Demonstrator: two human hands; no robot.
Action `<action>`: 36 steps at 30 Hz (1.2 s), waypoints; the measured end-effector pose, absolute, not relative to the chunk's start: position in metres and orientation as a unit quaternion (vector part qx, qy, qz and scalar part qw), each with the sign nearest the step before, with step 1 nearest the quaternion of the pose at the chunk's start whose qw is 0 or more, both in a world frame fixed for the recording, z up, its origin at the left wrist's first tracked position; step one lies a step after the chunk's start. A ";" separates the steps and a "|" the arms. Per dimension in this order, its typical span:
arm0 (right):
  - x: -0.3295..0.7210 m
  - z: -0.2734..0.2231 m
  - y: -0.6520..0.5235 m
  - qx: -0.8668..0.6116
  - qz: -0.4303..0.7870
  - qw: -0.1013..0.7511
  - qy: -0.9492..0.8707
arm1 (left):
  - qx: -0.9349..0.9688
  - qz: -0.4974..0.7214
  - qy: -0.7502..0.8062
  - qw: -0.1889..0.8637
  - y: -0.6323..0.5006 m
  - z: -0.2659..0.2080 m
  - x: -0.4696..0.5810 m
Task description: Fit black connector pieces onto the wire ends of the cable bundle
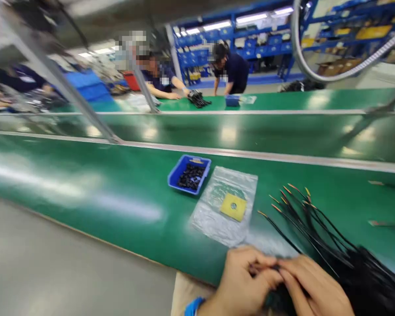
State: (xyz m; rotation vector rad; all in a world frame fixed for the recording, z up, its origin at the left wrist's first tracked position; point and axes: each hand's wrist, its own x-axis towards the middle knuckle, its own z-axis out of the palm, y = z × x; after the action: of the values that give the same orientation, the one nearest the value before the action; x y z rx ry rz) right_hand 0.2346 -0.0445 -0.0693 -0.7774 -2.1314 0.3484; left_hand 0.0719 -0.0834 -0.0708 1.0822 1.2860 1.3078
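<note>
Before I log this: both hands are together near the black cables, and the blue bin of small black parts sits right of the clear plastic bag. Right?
No, the side is wrong: the head view shows the blue bin left of the clear plastic bag.

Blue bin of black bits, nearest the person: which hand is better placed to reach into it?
Probably the left hand: it is nearer the bin. The right hand sits farther off, beside the black cables. Both, though, seem busy pinching a small dark piece.
</note>
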 end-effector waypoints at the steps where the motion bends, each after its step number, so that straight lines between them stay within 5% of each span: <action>1: 0.236 -0.061 -0.047 -0.321 0.151 0.396 -0.847 | 0.423 0.532 0.524 0.514 -0.084 -0.066 0.071; 12: 0.235 -0.047 -0.047 -0.314 0.222 0.386 -0.838 | 0.568 0.523 0.463 0.435 -0.076 -0.049 0.062; 26: 0.238 -0.044 -0.050 -0.342 0.179 0.376 -0.842 | 0.484 0.497 0.504 0.515 -0.079 -0.055 0.062; 36: 0.239 -0.041 -0.047 -0.321 0.219 0.367 -0.845 | 0.554 0.494 0.467 0.481 -0.075 -0.049 0.061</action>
State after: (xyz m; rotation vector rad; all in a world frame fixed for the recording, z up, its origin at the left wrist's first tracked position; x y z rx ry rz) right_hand 0.2389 -0.0474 -0.0410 -0.8245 -2.1727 0.5622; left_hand 0.0614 -0.0750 -0.0491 1.3524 1.1380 1.2045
